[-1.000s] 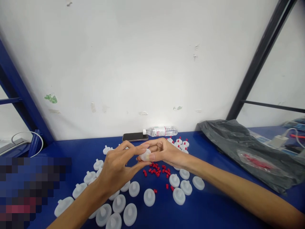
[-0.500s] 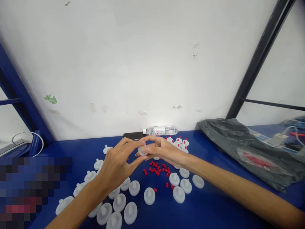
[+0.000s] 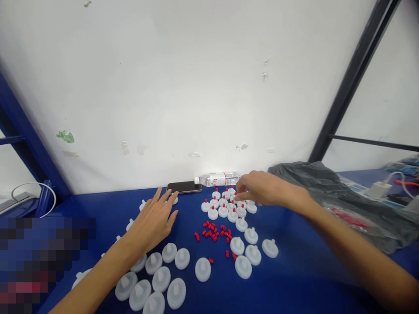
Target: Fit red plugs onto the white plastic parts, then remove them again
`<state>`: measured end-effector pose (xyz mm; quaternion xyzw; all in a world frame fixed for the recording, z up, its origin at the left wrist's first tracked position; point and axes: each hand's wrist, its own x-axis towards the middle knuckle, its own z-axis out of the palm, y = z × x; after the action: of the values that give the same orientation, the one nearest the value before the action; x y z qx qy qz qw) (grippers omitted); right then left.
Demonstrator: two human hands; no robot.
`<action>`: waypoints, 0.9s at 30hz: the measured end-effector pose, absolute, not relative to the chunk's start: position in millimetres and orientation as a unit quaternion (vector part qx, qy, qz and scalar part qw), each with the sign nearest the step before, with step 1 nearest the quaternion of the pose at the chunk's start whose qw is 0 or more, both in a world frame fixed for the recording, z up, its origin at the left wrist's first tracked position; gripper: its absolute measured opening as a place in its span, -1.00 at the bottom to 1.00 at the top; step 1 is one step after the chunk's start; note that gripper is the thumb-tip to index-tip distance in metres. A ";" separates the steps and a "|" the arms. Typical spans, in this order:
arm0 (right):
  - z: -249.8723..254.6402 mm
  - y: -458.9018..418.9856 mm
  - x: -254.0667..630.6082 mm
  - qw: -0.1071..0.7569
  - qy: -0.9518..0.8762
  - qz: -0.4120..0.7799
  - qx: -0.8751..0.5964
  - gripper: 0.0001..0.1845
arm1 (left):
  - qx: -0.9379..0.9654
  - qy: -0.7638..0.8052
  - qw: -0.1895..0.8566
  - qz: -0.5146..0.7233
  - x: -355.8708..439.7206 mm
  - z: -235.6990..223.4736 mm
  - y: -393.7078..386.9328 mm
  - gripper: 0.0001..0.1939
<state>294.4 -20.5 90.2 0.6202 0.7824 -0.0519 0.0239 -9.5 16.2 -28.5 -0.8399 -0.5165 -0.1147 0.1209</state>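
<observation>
Red-capped white discs (image 3: 212,213): about fourteen are counted, grouped toward the far right of the tabletop (image 3: 294,274), some partly covered.
Uncapped white discs (image 3: 243,267): six are seen at right, one at near centre, nine in the near left cluster; others are partly hidden by the left arm.
Loose red caps (image 3: 214,237): roughly two dozen, heaped mid-tabletop; three are set apart nearer.
Left hand (image 3: 157,219): held palm down, fingers spread wide, nothing seen gripped; one uncapped disc is partly covered.
Right hand (image 3: 262,187): extended over the capped group, fingers bent downward; whether anything is gripped cannot be told.
Clear packet (image 3: 350,216): filled with red pieces, uncountable; laid on one dark bag (image 3: 294,176).
Far edge: one bottle (image 3: 216,179), one phone (image 3: 185,187).
</observation>
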 end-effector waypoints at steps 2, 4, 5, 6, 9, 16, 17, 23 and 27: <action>92.8 -18.7 298.5 0.032 0.775 -0.032 0.630 -0.80 | -0.844 -0.515 0.107 -0.107 -9.6 -30.2 18.1 -0.38; 93.8 -16.6 301.4 0.043 0.769 -0.027 0.638 -0.81 | -0.850 -0.509 0.097 -0.098 -10.0 -33.1 20.3 -0.37; 93.9 -15.7 302.4 0.051 0.766 -0.027 0.640 -0.80 | -0.852 -0.506 0.094 -0.095 -10.4 -34.5 21.2 -0.38; 93.9 -14.9 303.0 0.060 0.765 -0.026 0.640 -0.79 | -0.854 -0.503 0.092 -0.095 -10.8 -35.7 21.9 -0.39; 92.6 -13.0 303.9 0.081 0.768 -0.029 0.634 -0.78 | -0.860 -0.489 0.093 -0.113 -10.6 -35.2 21.4 -0.43; 86.2 -8.4 303.2 0.116 0.770 -0.037 0.626 -0.78 | -0.883 -0.438 0.073 -0.154 0.7 -23.7 12.0 -0.53; 85.9 -8.2 302.1 0.121 0.768 -0.035 0.627 -0.79 | -0.882 -0.439 0.071 -0.153 2.1 -23.3 11.3 -0.53; 86.4 -11.7 295.1 0.163 0.752 -0.049 0.637 -0.89 | -0.871 -0.468 0.066 -0.137 0.3 -31.1 12.6 -0.42; 83.1 -15.6 294.9 0.174 0.759 -0.072 0.624 -0.88 | -0.876 -0.464 0.056 -0.116 -5.0 -36.2 13.2 -0.47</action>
<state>294.9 -15.6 83.1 0.6236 0.7587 -0.0723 0.1743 -5.0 13.2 -36.2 -0.8764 -0.4640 -0.1163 0.0560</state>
